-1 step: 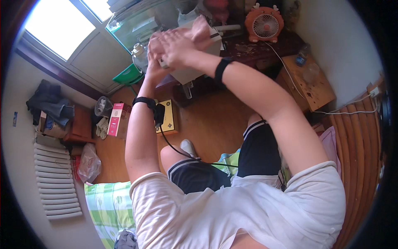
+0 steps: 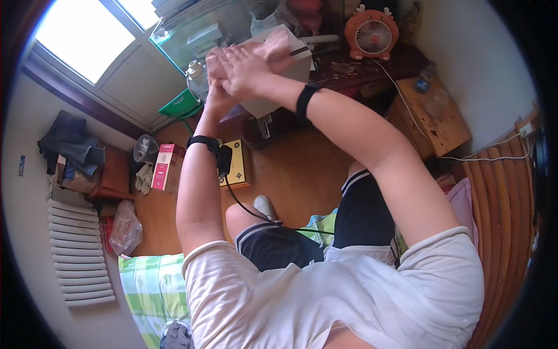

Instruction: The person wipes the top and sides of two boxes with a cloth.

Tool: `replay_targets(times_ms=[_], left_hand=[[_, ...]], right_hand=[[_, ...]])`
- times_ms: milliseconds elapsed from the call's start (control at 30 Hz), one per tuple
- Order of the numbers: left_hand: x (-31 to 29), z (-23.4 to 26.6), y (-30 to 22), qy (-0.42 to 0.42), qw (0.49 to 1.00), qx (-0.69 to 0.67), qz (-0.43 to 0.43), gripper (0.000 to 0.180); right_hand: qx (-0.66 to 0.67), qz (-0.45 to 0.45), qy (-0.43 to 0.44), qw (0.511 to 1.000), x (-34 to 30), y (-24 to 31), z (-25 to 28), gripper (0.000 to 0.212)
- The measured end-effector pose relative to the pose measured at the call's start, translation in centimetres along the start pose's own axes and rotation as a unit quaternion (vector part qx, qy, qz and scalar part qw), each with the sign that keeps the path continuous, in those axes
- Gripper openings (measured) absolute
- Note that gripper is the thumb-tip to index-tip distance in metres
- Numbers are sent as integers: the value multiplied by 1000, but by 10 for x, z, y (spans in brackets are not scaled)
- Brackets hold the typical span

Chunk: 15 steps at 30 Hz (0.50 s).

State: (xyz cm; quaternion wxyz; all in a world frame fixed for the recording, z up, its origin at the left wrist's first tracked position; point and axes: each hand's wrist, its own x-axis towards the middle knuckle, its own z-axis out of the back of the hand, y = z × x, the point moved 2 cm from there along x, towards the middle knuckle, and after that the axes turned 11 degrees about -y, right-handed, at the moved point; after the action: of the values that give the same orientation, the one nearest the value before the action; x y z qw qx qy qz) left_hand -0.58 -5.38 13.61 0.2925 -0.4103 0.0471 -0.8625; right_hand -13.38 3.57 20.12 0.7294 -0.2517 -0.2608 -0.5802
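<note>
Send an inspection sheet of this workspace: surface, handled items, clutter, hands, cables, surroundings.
Surface: dark red table, top worn in patches.
Handled items: pink cloth, bunched; white box close by, contact unclear.
Clutter: yellow box and pink-and-white box on the wooden floor.
Hands: right hand overlaps left hand; both at the cloth, grip mostly hidden.
Cables: black cable from the left wristband; white cable from the fan.
Surroundings: orange fan on the table; white radiator at far left.
</note>
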Motion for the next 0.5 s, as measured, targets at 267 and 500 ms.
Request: replay_targets(times_ms=[267,500], left_hand=[[-5,-6,-8,-44,991,-119,53,113],[1,16,-32,-50,994,-79,60,135]], right_hand=[[76,36,11,996,-12,-47,2,66],[-44,-30,30,998,-23,-101,23,62]])
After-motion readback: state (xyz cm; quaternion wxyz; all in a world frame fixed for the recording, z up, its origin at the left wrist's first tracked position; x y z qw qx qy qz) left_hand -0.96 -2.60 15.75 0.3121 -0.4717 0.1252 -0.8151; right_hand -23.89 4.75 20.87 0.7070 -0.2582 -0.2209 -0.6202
